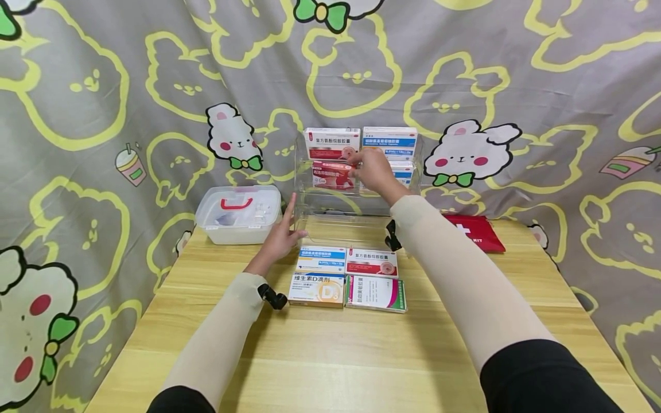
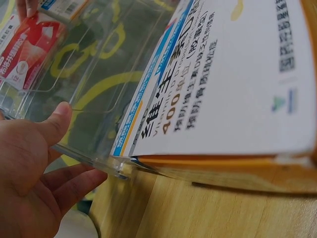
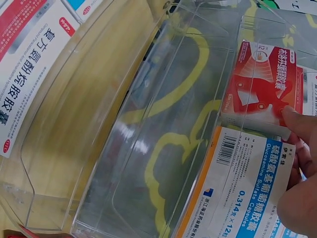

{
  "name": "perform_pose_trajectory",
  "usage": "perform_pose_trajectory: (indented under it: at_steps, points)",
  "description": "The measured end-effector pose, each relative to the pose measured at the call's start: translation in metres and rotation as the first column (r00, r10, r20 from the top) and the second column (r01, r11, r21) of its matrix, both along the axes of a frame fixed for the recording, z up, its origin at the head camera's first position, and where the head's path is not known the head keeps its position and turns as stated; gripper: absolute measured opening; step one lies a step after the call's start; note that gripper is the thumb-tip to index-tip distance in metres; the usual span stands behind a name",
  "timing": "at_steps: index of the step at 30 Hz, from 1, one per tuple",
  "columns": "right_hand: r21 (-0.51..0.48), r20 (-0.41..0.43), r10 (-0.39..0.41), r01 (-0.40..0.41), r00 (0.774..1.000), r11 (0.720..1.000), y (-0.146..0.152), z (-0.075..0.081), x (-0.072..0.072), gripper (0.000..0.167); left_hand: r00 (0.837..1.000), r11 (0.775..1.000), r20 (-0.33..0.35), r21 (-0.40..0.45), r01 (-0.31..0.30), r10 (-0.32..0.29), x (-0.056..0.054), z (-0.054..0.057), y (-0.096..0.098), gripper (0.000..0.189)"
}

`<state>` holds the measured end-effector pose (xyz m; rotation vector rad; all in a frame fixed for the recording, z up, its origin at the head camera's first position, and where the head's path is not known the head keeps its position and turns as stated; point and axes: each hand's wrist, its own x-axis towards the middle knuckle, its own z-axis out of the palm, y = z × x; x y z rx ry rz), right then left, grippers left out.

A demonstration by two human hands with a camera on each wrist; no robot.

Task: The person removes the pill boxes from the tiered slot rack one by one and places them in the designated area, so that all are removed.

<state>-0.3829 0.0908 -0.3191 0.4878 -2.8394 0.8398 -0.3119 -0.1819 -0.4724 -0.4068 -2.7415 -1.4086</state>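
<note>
My right hand (image 1: 377, 172) is at the clear plastic rack (image 1: 343, 220) and pinches the edge of a red medicine box (image 1: 330, 176) on its middle tier. In the right wrist view the thumb lies on that box's printed face, beside a blue-and-white glucosamine box (image 3: 237, 186). With fingers extended, my left hand (image 1: 280, 238) touches the rack's left side; its thumb (image 2: 62, 111) is apart from the other fingers. The top tier carries a red-and-white box (image 1: 330, 140) and another blue-and-white box (image 1: 389, 137).
Before the rack lie a blue-and-white box (image 1: 321, 259), a red-and-white box (image 1: 372, 263), a vitamin D box (image 1: 316, 288) and a green-and-magenta edged box (image 1: 376, 292). A lidded plastic case (image 1: 237, 215) stands left, a red kit pouch (image 1: 480, 232) right. A patterned curtain (image 1: 356, 74) hangs behind.
</note>
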Motion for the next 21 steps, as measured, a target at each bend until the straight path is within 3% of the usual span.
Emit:
perform_pose_trajectory:
  at_steps: [9,21]
  points:
    - [-0.035,0.036,-0.010,0.012,0.999,0.999,-0.0013,0.0014,0.0026,0.025,1.000,1.000,0.005,-0.004,-0.004,0.004,-0.0007,-0.0001,0.0000,0.109]
    - [-0.214,0.113,0.001,0.023,0.994,0.977,0.0011,0.0024,0.0047,0.023,1.000,1.000,0.021,0.015,-0.015,0.014,0.0000,0.0009,0.0005,0.111]
